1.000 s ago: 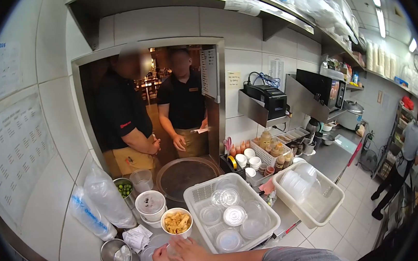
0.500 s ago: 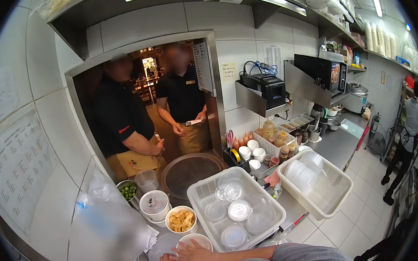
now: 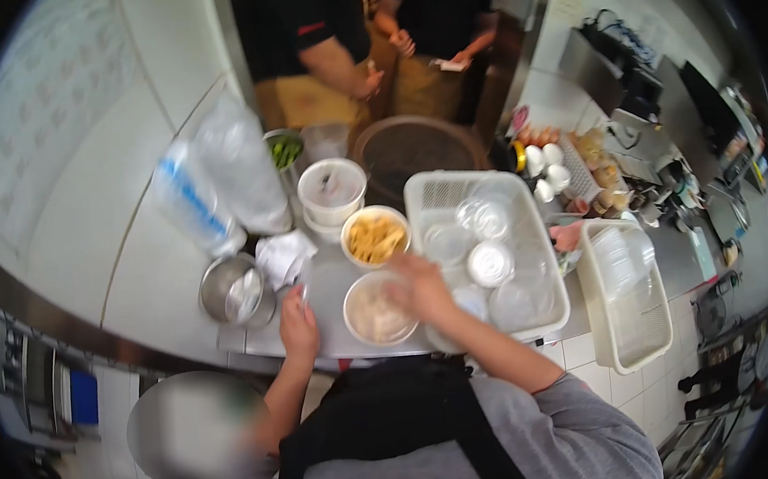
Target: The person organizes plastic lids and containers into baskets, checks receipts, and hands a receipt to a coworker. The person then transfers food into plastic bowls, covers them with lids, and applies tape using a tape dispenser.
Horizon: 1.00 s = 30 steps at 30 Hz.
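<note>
My left hand (image 3: 299,324) is raised at the counter's front, just below the crumpled white paper (image 3: 286,259); its fingers are pressed together, with what they hold too small to tell. Motion blurs the fingers of my right hand (image 3: 419,289), which is over the right edge of a round white bowl (image 3: 376,309) with pale contents. Behind that bowl stands an open bowl of yellowish-brown food pieces (image 3: 376,237). Stacked lidded white tubs (image 3: 331,188) are farther back. To the right, a white plastic basket (image 3: 419,203) holds clear round lids and containers.
A metal pot (image 3: 217,296) and plastic-wrapped bags (image 3: 241,165) are at left. Behind are a green-filled metal container (image 3: 285,150) and a round brown tray (image 3: 418,152). Two people (image 3: 326,52) (image 3: 440,22) stand beyond the opening. A second basket (image 3: 599,313) is at right.
The view has tilted down and shifted. My hands, together on the front bowl before, have moved apart: the left toward the paper, the right to the bowl's right side.
</note>
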Available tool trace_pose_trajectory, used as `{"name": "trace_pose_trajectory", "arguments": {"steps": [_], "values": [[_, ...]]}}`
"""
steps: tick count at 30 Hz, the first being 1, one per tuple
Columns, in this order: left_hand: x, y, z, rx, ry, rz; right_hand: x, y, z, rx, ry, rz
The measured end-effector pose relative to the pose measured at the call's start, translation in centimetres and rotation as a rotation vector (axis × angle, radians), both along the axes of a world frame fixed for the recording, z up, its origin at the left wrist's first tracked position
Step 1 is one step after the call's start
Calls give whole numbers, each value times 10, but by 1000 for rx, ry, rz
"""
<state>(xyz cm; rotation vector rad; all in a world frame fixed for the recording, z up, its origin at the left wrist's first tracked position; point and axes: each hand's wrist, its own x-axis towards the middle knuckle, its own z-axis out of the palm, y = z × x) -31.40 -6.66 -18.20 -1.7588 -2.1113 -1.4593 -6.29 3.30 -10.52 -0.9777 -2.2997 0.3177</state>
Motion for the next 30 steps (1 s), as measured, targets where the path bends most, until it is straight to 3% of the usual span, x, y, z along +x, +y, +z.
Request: {"name": "trace_pose_trajectory", "arguments": {"steps": [3,5,8,9,10,11,13,16,21,24,26,30], "values": [[-9,-3,0,-19,-88,21,2,37,16,-118,149,-58],[-9,-8,1,115,-69,-26,-4,61,16,-50,143,-158],[-3,-15,-4,161,-296,16,-11,116,-6,-28,70,-161],[2,-16,1,156,-305,33,-15,131,-8,-37,-131,-206],[8,-14,13,238,-620,7,-21,139,-8,-41,-333,-247],[10,-15,23,327,-932,-19,-28,137,1,-43,-343,-228],[7,-21,38,337,-1054,-23,-41,133,19,-105,-553,-378],[-2,-28,44,368,-1227,-54,-51,139,16,-135,-612,-400],[-4,-47,55,409,-1426,-106,-53,152,-5,-36,-341,-310],[-4,-57,52,322,-1522,-190,-58,146,6,-103,-279,-318],[-1,-64,40,56,-1856,-329,-54,146,9,-72,-249,-286],[32,-71,14,-116,-2013,-565,-47,147,18,-59,-193,-297]]}}
